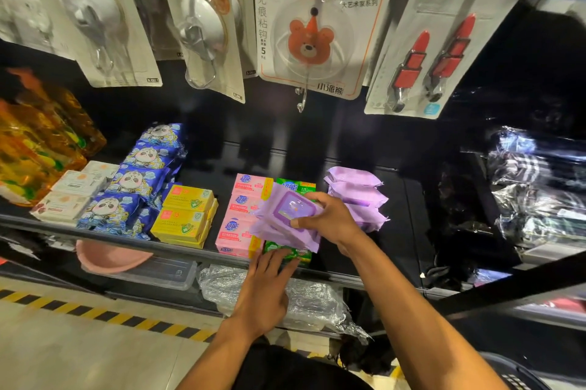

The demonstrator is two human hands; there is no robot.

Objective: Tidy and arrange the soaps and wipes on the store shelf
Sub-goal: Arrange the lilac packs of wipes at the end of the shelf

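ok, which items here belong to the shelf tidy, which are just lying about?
Job: purple flip-lid wipes pack in right hand; stacked purple wipes; green soap box at left hand; pink soap boxes; yellow soap boxes; blue panda packs.
Not: bear hook card; red lipstick-shaped hooks; pink plastic basin.

**Purple pack held over the soaps**

At frame centre the right hand [329, 218] grips a purple wipes pack [285, 221], lid up, above the pink soaps [237, 231] and green soaps [301, 258]. Just below, the left hand [266, 288] lays straight fingers on the front green box. A wipes stack [358, 196] sits to the right on the shelf [111, 239]. Yellow soaps [184, 215] and panda packs [136, 180] lie to the left. A bear hook card [310, 40] hangs at top centre.
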